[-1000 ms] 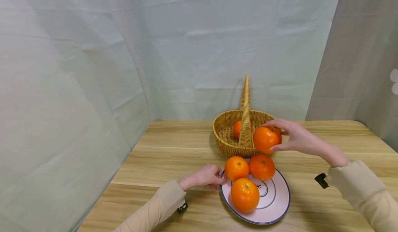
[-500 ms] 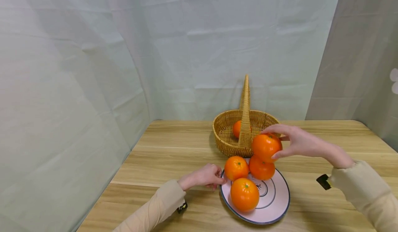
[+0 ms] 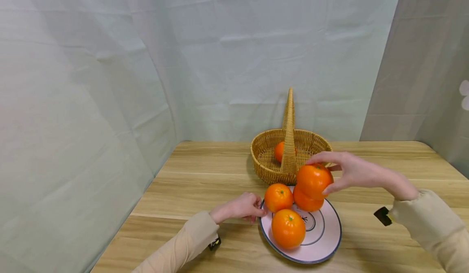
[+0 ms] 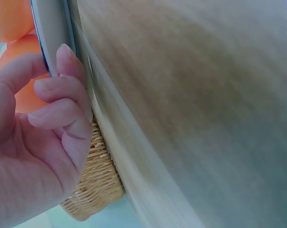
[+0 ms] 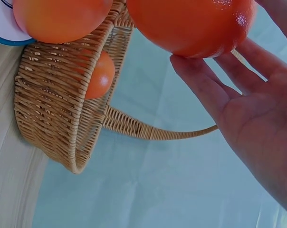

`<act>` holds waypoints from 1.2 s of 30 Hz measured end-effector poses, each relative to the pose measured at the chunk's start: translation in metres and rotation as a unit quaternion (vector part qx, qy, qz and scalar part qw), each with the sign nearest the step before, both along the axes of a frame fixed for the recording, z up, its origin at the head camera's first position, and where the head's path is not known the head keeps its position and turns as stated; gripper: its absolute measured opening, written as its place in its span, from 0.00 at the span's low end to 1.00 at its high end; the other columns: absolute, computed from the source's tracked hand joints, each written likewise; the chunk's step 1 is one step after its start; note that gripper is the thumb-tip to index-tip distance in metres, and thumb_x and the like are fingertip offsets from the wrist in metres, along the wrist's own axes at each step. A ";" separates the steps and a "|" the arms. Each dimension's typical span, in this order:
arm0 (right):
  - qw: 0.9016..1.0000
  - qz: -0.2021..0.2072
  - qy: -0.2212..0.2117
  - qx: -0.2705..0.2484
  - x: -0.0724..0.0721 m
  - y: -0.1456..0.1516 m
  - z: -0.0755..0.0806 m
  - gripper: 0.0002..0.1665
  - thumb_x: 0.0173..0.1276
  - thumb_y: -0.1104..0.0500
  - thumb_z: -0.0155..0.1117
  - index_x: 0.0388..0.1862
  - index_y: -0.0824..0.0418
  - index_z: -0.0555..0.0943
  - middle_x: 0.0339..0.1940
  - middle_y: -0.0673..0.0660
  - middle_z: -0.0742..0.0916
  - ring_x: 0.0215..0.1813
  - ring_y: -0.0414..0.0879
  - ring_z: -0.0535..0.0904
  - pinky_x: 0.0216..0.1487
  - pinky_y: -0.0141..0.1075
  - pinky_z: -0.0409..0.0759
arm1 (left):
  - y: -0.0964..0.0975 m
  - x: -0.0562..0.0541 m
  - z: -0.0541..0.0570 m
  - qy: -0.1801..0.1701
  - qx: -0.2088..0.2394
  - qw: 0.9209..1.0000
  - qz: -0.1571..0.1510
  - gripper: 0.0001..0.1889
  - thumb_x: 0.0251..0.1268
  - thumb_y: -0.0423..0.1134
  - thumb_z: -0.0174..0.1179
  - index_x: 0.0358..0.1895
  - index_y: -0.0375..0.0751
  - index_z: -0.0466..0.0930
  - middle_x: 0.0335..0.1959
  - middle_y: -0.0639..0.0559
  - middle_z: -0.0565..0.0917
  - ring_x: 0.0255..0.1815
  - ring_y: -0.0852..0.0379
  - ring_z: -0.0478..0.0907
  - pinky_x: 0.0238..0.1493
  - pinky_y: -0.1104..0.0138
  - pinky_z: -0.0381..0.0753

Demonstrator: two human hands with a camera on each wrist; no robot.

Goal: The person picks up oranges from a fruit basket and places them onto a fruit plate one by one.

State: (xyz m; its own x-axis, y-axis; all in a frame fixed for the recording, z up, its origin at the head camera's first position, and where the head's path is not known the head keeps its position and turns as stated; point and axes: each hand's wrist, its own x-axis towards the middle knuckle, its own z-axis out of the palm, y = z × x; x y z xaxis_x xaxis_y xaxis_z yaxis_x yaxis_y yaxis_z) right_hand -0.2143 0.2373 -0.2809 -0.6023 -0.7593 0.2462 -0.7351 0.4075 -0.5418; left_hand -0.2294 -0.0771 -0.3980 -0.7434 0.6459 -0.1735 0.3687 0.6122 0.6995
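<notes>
A large glossy orange (image 3: 314, 180) is held by my right hand (image 3: 349, 170), fingertips on its top and thumb on its near side. It hangs over the plate's back part, overlapping another orange (image 3: 307, 204) in the head view. That one sits on the white plate (image 3: 326, 240) with its dark blue rim, beside two more, one orange at back left (image 3: 278, 197) and one at front left (image 3: 288, 229). My left hand (image 3: 243, 207) pinches the plate's left rim; in the left wrist view, thumb and fingers lie on both sides of the plate edge (image 4: 55, 28).
Right behind the plate stands a wicker basket (image 3: 267, 173) with a tall arched handle (image 3: 289, 134). One orange (image 3: 279, 151) lies inside it, partly behind the handle. Wooden tabletop (image 3: 205, 167) extends to both sides, and pale cloth (image 3: 256, 61) hangs behind and at the left.
My right hand has come down and slightly nearer with its orange, from in front of the basket's rim to over the back right orange. My left hand keeps its place on the plate.
</notes>
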 end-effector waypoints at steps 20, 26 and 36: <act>0.998 0.033 -0.040 0.021 0.009 -0.001 -0.004 0.36 0.50 0.51 0.72 0.59 0.52 0.71 0.58 0.49 0.74 0.56 0.44 0.68 0.49 0.46 0.72 | 0.000 0.001 0.004 -0.009 0.003 1.000 0.000 0.12 0.57 0.36 0.60 0.19 0.40 0.69 0.10 0.49 0.76 0.07 0.62 0.64 0.11 0.75 0.62; 0.998 0.050 -0.038 0.022 0.012 -0.004 -0.007 0.35 0.50 0.52 0.73 0.58 0.53 0.71 0.57 0.49 0.74 0.55 0.45 0.69 0.48 0.46 0.72 | 0.000 0.003 0.005 -0.006 0.001 1.000 0.001 0.12 0.57 0.36 0.60 0.20 0.41 0.69 0.10 0.50 0.75 0.07 0.62 0.64 0.11 0.75 0.61; 0.996 0.070 -0.038 0.034 0.017 -0.003 -0.011 0.36 0.49 0.52 0.73 0.58 0.52 0.71 0.57 0.50 0.74 0.55 0.45 0.69 0.47 0.45 0.73 | 0.000 0.001 0.003 -0.010 0.002 1.000 0.000 0.12 0.58 0.36 0.60 0.20 0.40 0.69 0.11 0.48 0.76 0.07 0.61 0.63 0.10 0.75 0.61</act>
